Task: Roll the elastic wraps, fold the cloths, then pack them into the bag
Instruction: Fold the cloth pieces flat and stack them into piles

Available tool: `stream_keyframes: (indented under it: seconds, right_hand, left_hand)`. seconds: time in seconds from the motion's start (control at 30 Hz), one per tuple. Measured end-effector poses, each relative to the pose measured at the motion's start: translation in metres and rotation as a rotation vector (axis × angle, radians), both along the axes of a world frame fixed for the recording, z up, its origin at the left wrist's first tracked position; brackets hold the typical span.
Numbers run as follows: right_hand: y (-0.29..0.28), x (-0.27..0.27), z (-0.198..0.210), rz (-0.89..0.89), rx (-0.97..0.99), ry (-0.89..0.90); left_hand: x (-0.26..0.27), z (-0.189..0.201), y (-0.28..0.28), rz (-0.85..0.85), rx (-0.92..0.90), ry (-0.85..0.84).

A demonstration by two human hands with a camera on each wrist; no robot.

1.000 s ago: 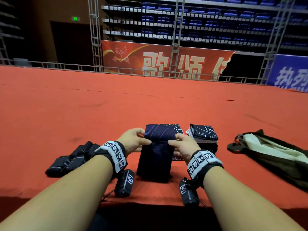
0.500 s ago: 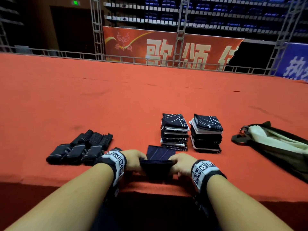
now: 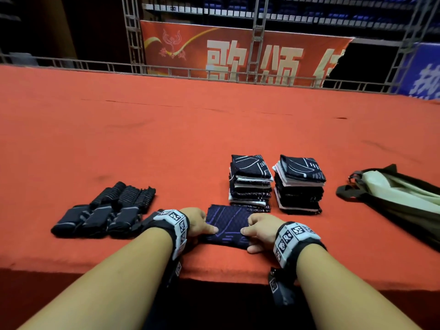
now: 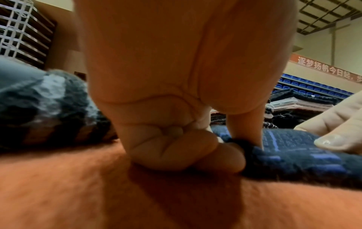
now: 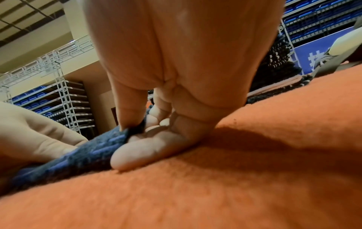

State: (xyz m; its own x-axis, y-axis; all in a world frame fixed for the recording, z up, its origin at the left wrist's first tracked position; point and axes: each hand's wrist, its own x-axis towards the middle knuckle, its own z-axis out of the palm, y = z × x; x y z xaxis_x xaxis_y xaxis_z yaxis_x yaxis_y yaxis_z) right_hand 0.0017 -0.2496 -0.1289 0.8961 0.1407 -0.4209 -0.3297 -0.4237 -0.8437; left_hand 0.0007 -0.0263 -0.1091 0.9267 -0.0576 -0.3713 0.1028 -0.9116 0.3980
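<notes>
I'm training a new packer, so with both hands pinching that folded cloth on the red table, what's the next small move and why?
Probably lift the cloth and set it on the left stack just behind it. It already lies folded flat, the left hand and right hand pinch its side edges, and that stack looks no taller than the right stack.

An indoor sports arena – tiered blue seats [image 3: 333, 17], red banner [image 3: 238, 53], truss scaffolding [image 3: 133, 34]
</notes>
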Motion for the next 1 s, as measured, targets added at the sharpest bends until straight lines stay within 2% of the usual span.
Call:
stream_keyframes:
  seconds: [0.17, 0.23, 0.33, 0.4, 0.47, 0.57, 0.63, 0.77, 0.87, 1.0]
  right_hand:
    - [-0.002, 0.0, -0.001, -0.031, 0.047, 0.052]
    - [-0.003, -0.002, -0.001, -0.041, 0.055, 0.046]
    - [-0.002, -0.003, 0.003, -0.052, 0.059, 0.053]
    - [-0.002, -0.003, 0.005, -0.061, 0.068, 0.051]
    - [-0.001, -0.004, 0.005, -0.059, 0.068, 0.048]
    - [0.0, -0.005, 0.006, -0.058, 0.053, 0.038]
    - [0.0, -0.006, 0.01, -0.029, 0.011, 0.04]
    - [-0.003, 0.001, 0.016, 0.002, -0.147, -0.072]
    - [-0.011, 0.01, 0.015, 0.207, -0.402, -0.276]
    - [-0.012, 0.011, 0.017, 0.372, -0.536, -0.306]
  left_hand:
    - [0.008, 0.0, -0.008, 0.015, 0.021, 0.025]
    - [0.012, 0.002, -0.011, -0.011, 0.092, 0.0]
    - [0.014, 0.001, -0.019, -0.033, 0.212, -0.171]
    - [0.012, 0.002, -0.025, -0.083, 0.183, -0.339]
    - [0.007, 0.0, -0.033, -0.219, 0.155, -0.44]
    - [-0.002, -0.012, -0.046, -0.337, 0.276, -0.348]
    - [-0.005, -0.021, -0.049, -0.311, 0.372, -0.249]
    - [-0.002, -0.029, -0.051, -0.263, 0.405, -0.078]
    - [0.001, -0.032, -0.052, -0.236, 0.411, -0.047]
    - [0.003, -0.029, -0.051, -0.234, 0.383, -0.011]
